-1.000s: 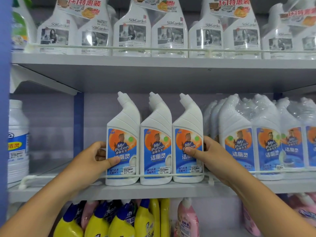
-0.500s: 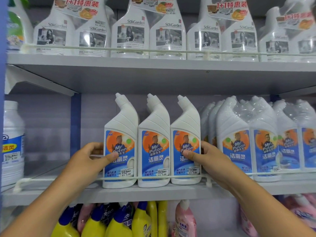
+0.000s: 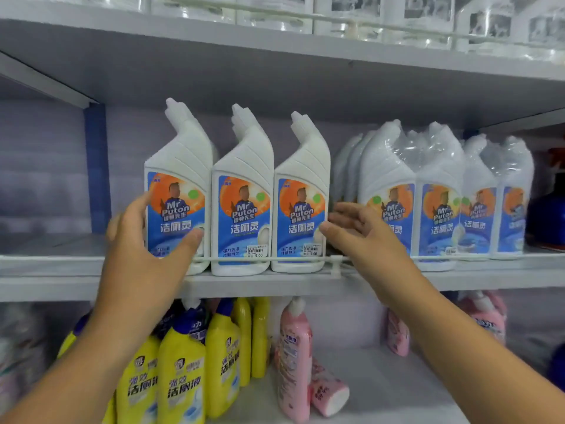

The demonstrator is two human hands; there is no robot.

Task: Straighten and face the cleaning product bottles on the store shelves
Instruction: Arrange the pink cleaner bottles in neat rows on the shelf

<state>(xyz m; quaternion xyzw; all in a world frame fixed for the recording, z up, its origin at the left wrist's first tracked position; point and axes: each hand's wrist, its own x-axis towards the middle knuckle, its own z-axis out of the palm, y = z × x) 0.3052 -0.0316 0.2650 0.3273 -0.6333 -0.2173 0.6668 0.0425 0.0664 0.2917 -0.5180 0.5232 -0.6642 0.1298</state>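
Wrapped round the left bottle (image 3: 180,191): left hand (image 3: 143,240), thumb across the label at 5 o'clock, fingers behind the 9 o'clock edge. Loose and holding nothing: right hand (image 3: 363,237), fingertips just touching the right bottle (image 3: 301,203) at its 3 o'clock edge. Upright between them, the middle bottle (image 3: 243,203); all three labels forward, long axes 12 to 6, behind the wire rail (image 3: 275,259). At 3 o'clock beyond the right hand, shrink-wrapped packs (image 3: 428,191). Probably next: nudging the row square, left hand better placed.
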